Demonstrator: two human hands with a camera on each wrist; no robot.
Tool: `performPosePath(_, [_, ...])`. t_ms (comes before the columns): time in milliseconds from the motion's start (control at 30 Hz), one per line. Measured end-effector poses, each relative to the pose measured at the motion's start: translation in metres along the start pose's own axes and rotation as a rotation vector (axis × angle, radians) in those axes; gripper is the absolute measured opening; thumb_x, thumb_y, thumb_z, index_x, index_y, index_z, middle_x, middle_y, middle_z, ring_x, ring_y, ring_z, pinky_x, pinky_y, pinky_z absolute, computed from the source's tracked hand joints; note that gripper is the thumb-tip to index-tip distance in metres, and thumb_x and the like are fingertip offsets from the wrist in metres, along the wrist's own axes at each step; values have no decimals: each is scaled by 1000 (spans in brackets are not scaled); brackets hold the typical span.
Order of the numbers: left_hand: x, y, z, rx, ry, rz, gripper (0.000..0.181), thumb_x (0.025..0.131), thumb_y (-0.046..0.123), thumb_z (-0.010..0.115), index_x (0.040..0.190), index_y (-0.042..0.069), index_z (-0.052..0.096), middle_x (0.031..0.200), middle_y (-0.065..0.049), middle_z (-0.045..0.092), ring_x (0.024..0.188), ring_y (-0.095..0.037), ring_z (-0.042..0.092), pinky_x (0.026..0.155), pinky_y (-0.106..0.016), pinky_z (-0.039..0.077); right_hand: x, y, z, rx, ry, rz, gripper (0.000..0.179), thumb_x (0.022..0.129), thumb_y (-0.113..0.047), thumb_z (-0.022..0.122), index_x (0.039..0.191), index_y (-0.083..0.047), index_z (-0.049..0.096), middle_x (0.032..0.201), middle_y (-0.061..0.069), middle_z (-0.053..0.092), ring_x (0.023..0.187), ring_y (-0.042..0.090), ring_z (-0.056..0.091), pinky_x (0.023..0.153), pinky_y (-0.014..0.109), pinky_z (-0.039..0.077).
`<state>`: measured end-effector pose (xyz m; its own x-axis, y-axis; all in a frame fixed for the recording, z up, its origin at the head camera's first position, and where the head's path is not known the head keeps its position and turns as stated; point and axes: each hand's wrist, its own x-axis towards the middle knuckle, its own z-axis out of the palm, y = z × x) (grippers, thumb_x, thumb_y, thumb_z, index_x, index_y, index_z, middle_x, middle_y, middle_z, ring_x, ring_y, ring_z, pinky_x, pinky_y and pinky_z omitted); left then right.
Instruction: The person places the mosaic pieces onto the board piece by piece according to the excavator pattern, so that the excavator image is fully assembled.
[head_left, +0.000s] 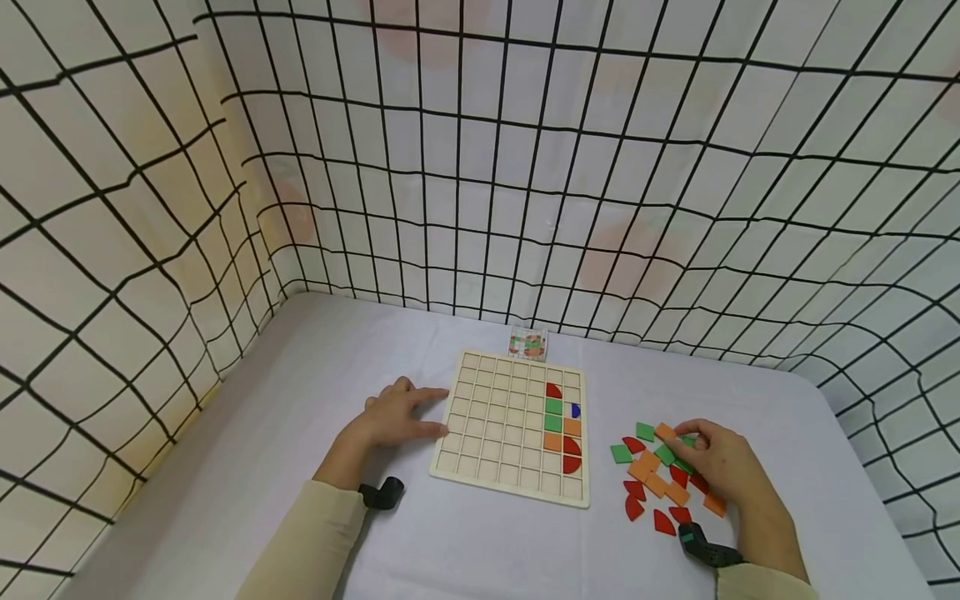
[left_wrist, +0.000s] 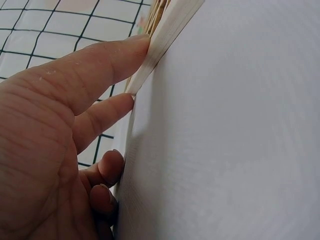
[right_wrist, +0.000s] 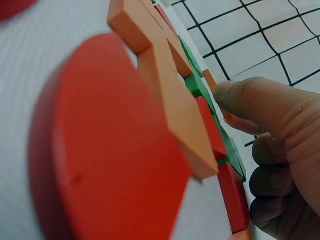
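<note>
A pale wooden grid board lies flat on the table. Red, green, orange and blue pieces sit in cells along its right side. My left hand touches the board's left edge with thumb and index finger spread apart; the left wrist view shows both fingertips against the wooden rim. Over the loose pile at the right, my right hand pinches an orange square tile between thumb and index finger. In the right wrist view that orange tile shows just past the thumb tip, its other fingers curled.
Around the right hand are loose green squares, orange squares and red quarter-circle pieces. A small clear box with coloured pieces or a pattern stands behind the board. Black wire mesh surrounds the table's back and sides.
</note>
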<state>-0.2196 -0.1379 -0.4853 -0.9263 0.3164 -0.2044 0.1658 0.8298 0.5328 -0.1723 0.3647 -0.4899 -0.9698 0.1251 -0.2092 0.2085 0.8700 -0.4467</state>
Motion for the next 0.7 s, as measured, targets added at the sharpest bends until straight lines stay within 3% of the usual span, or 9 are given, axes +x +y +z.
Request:
performPosePath(367, [0, 0, 2, 5, 2, 3, 69, 83, 54, 76, 145, 29, 59, 100, -5, 50, 86, -19, 44, 74, -38, 29, -6, -22, -1, 31, -16, -33, 63, 92, -60, 67, 130, -10, 61, 77, 3, 45, 75, 20, 47, 59, 30, 36])
performPosePath(700, [0, 1, 1, 6, 0, -9, 69, 84, 54, 76, 145, 29, 58, 102, -5, 50, 87, -19, 44, 75, -38, 29, -13, -57, 4, 105, -59, -41, 63, 89, -58, 72, 131, -12, 60, 74, 4, 48, 59, 20, 50, 51, 28, 39])
